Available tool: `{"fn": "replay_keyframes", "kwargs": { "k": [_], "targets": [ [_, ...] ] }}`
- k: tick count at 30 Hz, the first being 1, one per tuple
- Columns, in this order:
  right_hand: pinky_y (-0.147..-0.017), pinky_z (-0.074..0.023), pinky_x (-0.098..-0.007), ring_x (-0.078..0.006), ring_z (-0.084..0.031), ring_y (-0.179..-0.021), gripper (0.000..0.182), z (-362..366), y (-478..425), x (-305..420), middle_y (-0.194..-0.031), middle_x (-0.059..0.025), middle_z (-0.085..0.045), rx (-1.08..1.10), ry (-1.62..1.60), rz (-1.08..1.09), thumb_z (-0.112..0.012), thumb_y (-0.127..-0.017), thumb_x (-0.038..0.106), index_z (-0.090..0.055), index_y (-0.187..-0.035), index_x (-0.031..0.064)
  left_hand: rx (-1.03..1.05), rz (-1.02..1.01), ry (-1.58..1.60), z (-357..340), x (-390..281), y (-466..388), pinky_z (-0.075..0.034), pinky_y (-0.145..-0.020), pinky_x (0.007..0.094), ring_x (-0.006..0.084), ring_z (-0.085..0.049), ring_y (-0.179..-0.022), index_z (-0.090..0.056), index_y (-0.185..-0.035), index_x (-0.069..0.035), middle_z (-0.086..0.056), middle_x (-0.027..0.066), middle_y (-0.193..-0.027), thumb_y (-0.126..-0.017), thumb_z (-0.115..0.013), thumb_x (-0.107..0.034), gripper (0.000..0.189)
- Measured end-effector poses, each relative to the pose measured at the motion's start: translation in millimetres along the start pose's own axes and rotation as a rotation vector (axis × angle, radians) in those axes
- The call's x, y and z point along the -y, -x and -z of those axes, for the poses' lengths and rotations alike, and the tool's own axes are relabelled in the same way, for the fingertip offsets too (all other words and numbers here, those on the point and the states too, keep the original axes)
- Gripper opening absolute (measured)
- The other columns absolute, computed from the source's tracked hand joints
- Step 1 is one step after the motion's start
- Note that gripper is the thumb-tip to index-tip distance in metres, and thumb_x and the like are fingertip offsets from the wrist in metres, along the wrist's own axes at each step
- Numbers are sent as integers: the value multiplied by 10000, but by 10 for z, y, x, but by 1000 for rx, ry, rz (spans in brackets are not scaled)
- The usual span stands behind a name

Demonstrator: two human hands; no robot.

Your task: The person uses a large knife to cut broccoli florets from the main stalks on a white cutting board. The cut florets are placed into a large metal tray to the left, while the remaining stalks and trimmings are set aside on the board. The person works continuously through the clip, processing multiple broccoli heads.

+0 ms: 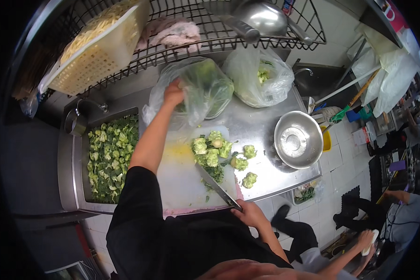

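My left hand (pixel 174 93) reaches into the mouth of a clear plastic bag (pixel 206 87) of green vegetables; its fingers are partly hidden by the film. My right hand (pixel 249 212) holds a kitchen knife (pixel 217 185) by the handle, its blade lying low over the near part of a white cutting board (pixel 180 182). Beside the blade, broccoli heads (pixel 212 157) and trimmings are heaped on the board. Several more pieces (pixel 249 180) rest to the right, on the steel counter. Cut broccoli florets (pixel 110 154) fill the sink at the left.
A second plastic bag (pixel 266 84) and a steel bowl (pixel 298 140) stand on the counter. Overhead, a wire rack (pixel 175 45) carries a plastic basket (pixel 98 56), a cloth and metal pans. Co-workers (pixel 399 217) are at the lower right.
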State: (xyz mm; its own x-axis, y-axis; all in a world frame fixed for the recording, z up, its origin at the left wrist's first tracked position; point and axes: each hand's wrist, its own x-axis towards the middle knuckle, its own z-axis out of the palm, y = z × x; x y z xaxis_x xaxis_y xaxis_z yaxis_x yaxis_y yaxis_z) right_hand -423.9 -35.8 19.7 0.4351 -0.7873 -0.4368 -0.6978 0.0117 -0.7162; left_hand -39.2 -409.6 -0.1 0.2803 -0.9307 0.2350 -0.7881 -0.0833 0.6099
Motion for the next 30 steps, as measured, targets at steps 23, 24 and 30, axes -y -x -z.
{"fn": "replay_keyframes", "kwargs": {
  "k": [23,24,30],
  "targets": [
    [-534,-451,-449,-375,-602,-546,235,-1125,-393,1391,-616,-183,-597,-388,-220,142,-625,-909,139,-575,-1095,2,479,510,497,1565,464,3566,-508,-564,348,189,-640,-597,-468,-1263,-19,-657,121,-754,-917,-722,-306,516],
    [-540,-455,-455,-380,-606,-553,235,-1179,-438,1446,-616,-185,-599,-383,-240,140,-623,-909,133,-576,-1097,2,485,490,536,1573,505,3555,-464,-470,309,143,-597,-530,-440,-1252,30,-635,100,-709,-926,-714,-321,552],
    [-513,-418,-381,-258,-530,-500,213,-1406,-619,1560,-599,-132,-556,-468,-227,206,-627,-926,118,-547,-1055,-32,569,653,734,1598,541,3365,-398,-389,254,122,-538,-469,-464,-1142,95,-589,84,-670,-961,-684,-393,565]
  ]
}}
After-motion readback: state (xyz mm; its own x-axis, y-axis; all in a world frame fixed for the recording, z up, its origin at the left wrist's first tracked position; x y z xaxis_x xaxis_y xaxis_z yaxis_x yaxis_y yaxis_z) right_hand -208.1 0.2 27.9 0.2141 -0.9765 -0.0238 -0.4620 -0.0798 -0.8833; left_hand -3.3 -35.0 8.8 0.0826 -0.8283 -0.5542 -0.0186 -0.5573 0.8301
